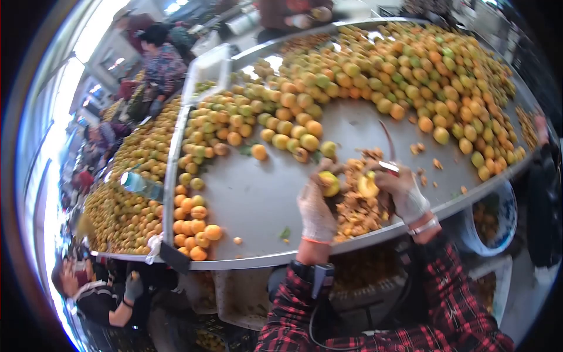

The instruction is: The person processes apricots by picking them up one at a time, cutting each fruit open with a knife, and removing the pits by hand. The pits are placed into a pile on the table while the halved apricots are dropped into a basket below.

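1 fruit (330, 184) is gripped by the left hand (317, 206), a cut piece (368, 185) and shiny tool (389, 168) by the right hand (406, 196); a loosened hold could let the tool slip.

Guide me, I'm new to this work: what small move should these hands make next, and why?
Probably set down the yellow piece at the right hand, freeing that hand: the left hand holds another fruit, so both seem occupied.
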The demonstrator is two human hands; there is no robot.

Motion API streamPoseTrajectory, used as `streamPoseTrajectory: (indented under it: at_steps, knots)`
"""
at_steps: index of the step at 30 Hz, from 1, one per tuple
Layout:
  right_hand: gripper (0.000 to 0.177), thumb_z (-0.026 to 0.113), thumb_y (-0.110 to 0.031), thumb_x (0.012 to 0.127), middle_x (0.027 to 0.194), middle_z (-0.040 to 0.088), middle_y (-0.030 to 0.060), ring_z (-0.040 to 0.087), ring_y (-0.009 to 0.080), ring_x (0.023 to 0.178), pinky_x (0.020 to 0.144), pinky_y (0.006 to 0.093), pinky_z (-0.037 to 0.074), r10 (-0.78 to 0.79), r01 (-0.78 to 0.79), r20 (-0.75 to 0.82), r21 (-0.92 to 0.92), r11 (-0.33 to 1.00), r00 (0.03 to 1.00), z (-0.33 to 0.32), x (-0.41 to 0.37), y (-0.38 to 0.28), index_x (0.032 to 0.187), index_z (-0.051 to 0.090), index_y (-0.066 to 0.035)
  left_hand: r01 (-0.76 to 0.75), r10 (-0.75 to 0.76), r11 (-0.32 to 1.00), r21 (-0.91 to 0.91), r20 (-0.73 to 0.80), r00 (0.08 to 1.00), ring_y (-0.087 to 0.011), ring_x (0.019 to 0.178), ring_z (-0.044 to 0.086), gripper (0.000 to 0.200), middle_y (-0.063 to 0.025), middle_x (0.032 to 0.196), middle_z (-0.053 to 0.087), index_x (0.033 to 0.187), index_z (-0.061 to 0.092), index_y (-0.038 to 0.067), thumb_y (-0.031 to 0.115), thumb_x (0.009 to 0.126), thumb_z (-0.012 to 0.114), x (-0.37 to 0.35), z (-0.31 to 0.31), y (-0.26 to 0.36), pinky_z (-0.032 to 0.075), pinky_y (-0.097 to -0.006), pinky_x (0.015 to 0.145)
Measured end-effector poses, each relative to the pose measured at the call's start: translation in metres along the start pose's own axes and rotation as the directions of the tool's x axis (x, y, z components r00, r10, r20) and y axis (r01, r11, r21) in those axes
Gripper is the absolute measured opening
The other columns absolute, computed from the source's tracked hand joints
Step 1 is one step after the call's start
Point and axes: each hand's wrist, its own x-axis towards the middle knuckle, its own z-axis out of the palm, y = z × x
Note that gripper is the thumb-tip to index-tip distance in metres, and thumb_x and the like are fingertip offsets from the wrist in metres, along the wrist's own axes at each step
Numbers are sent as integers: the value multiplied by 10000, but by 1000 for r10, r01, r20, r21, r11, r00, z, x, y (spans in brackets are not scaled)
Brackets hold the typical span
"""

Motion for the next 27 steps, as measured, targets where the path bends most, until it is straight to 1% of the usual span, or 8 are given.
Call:
streamPoseTrajectory:
  at_steps: [8,11,13,15,19,22,25,27]
  knots:
    - [274,630,-186,879,677,633,28,559,65,485,454,196,427,85,-85,33,0,996,996,-9,-3,-8,1060,701,7,14,-10,997,-74,50,999,-193,821,674,474,-172,1173,658,1335,513,-48,323,1058,415,-1,0,2,562,-280,679]
    - [257,636,-190,872,698,649,41,546,56,499,465,194,428,49,-25,208,-118,993,977,-5,-10,-21,1031,720,-7,4,0,997,-80,45,999,-223,853,684,473,-193,1178,652,1333,505,-65,310,1060,408,0,2,2,587,-323,713]
    - [233,635,-177,872,747,675,51,531,50,507,477,191,426,143,-36,548,-201,979,824,-4,-16,-26,1000,735,-10,17,-14,997,-77,40,999,-245,870,686,478,-205,1178,649,1328,504,-74,311,1060,406,0,5,1,596,-342,722]
    - [253,603,-191,901,813,698,67,563,62,522,470,187,446,38,112,623,-201,973,782,-9,-7,-5,1031,711,-3,28,-26,995,-98,23,999,-245,852,687,478,-211,1178,647,1324,505,-77,308,1061,405,-1,9,-3,598,-340,711]
    - [492,613,-438,943,697,600,45,562,140,518,451,240,426,-170,106,178,320,942,969,-1,6,4,1078,624,34,110,-114,993,46,103,988,-237,841,682,520,-198,1161,654,1314,516,-72,362,1057,390,-7,7,-9,575,-307,694]
    - [376,534,-398,999,593,357,-35,333,83,459,423,254,295,-310,297,-51,464,834,949,-3,10,2,942,610,-35,154,-158,986,62,60,986,-162,786,656,484,-144,1049,679,1282,562,-51,353,1050,433,-15,21,-21,552,-249,591]
    - [318,528,-302,1007,578,388,-20,372,90,455,414,258,331,-339,357,-145,576,735,930,-4,16,4,919,617,-9,215,-231,939,270,28,973,-162,918,664,421,-125,1084,697,1233,632,-14,322,1045,460,-22,20,-31,563,-277,698]
    - [295,515,-264,1014,573,401,-18,365,84,447,415,254,335,-345,368,-159,597,713,925,-2,17,5,904,621,-12,61,-110,888,456,82,991,-113,882,624,385,-82,1051,699,1214,648,-13,286,1039,480,-19,10,-49,518,-253,750]
